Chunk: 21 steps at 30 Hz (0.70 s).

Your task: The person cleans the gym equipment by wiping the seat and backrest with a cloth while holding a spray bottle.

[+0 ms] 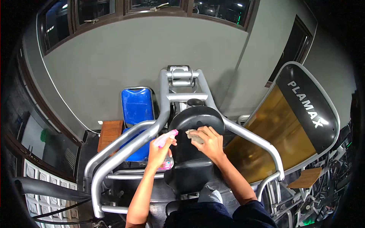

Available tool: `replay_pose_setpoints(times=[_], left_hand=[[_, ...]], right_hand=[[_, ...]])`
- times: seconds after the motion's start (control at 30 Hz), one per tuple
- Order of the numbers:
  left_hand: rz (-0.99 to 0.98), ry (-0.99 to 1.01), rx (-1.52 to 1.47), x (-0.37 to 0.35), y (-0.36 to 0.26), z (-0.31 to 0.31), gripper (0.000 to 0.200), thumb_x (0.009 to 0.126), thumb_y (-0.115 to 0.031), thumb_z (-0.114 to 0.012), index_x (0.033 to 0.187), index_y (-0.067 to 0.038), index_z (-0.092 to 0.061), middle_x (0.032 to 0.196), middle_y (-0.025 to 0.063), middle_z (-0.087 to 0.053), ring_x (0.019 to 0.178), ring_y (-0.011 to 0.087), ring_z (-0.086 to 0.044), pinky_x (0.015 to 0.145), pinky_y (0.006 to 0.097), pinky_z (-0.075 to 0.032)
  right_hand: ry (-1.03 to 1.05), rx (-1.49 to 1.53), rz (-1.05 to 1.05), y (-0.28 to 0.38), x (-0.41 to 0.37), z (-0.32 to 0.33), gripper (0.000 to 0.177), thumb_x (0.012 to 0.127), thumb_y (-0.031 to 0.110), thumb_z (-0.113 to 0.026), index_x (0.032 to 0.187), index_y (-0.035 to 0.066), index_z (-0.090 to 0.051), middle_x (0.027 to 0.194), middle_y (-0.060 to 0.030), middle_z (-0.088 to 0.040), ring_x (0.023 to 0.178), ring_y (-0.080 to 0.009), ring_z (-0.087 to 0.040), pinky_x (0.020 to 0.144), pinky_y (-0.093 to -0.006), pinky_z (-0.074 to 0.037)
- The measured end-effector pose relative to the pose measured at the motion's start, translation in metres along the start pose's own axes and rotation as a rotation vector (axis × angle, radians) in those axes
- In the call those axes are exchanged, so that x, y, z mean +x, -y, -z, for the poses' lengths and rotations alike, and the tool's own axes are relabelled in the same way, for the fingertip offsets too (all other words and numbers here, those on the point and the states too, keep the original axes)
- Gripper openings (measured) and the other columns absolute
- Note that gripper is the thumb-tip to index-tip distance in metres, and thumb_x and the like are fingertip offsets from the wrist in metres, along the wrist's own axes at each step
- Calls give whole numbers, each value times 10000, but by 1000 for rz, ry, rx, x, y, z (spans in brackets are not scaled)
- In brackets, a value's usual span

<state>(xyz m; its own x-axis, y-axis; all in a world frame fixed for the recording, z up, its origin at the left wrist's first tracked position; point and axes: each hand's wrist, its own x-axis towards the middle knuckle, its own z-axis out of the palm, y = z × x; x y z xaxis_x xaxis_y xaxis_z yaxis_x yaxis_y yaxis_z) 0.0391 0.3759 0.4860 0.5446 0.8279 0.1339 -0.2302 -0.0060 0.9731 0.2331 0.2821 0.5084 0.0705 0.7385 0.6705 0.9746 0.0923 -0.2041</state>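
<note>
My left hand [159, 153] is wrapped around a spray bottle with a pink and white trigger head [165, 139]. The clear lower part of the bottle [166, 164], with pink in it, shows below the wrist. Bunched under the fingers of my right hand [210, 143] is a greyish-beige cloth [195, 137], close to or against the black padded backrest [197, 117] of an exercise machine. Whether the cloth presses on the pad is hard to tell. Below it lies the black seat pad [194, 176].
Silver tubular frame bars [131, 152] curve around both sides of the pads. A blue chair [137, 106] and a brown wooden box-like piece [110, 131] stand behind on the left. On the right rises a large panel marked PLAMAX [289, 125]. A grey wall [152, 49] closes off the back.
</note>
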Motion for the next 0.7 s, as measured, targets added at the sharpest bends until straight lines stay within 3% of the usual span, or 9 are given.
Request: replay_pose_setpoints(times=[0.07,0.2,0.3,0.53,0.63,0.7], left_hand=[[-4,10,13,-2,0,-1,312,935,-219,-618,1153,3,-648,908,78,-676,777,113,-644,449,226,-469],[-5,90,31,-6,-1,-4,313,950,-217,-596,1164,6,-637,937,74,-669,791,108,-639,469,227,-477],[-12,143,39,-7,-3,-9,321,960,-225,-580,1180,5,-626,926,68,-659,764,104,-630,485,226,-481],[-21,155,36,-3,7,-9,355,977,-262,-551,1211,0,-602,895,65,-648,550,93,-562,492,220,-463],[-8,176,53,-4,11,-15,368,983,-271,-539,1228,-1,-591,893,64,-647,540,91,-559,492,221,-459],[-4,181,75,-5,10,-17,370,984,-272,-539,1228,1,-589,892,66,-644,553,91,-567,495,225,-460]], right_hand=[[-56,-48,0,-18,2,4,334,628,237,-802,946,217,-702,930,18,-624,829,-191,-616,659,-346,-528],[-182,-28,-193,-23,32,22,243,649,185,-769,885,163,-715,915,-9,-631,853,-225,-629,718,-369,-519],[-236,78,-175,-17,35,15,240,647,165,-764,882,159,-714,897,-19,-628,842,-232,-629,717,-369,-517],[-108,94,-73,-18,-10,0,272,623,165,-791,884,177,-717,903,2,-633,814,-206,-627,671,-352,-534],[-57,81,-108,-26,-15,8,307,602,127,-783,898,176,-721,894,-18,-636,819,-221,-634,699,-350,-531],[-146,52,-93,-37,-7,11,279,612,125,-769,884,173,-724,882,-20,-643,804,-222,-637,689,-346,-529]])
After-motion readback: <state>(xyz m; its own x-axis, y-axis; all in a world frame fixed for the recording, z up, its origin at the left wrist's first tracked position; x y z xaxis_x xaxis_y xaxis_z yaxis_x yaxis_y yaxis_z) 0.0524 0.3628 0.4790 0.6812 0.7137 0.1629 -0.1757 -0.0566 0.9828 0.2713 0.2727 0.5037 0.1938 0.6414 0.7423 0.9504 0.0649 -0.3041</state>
